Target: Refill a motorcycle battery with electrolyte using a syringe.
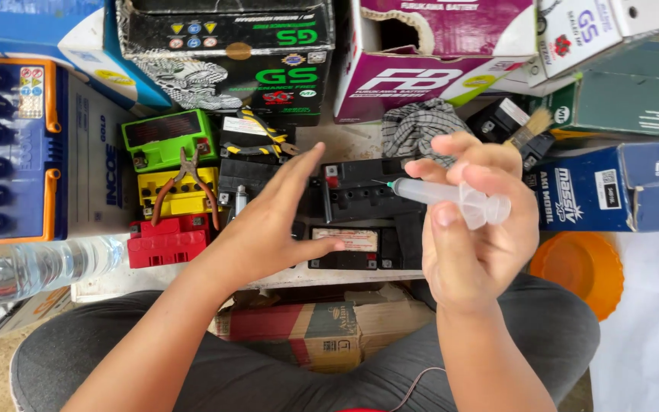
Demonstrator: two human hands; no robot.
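My right hand point(473, 229) grips a clear plastic syringe point(451, 197), thumb on the plunger end and its needle tip pointing left. The tip hovers over a small black battery point(360, 191) that sits on a low board. My left hand point(272, 221) is open with fingers spread, resting over another black battery point(345, 248) and the dark units behind it. It holds nothing.
Small green point(163, 137), yellow point(169, 194) and red point(165, 240) batteries lie at left with red-handled pliers point(186, 183) on top. A clear water bottle point(36, 267), battery cartons at the back, a checked rag point(417, 126), a brush point(529, 128) and an orange lid point(583, 271) surround the spot.
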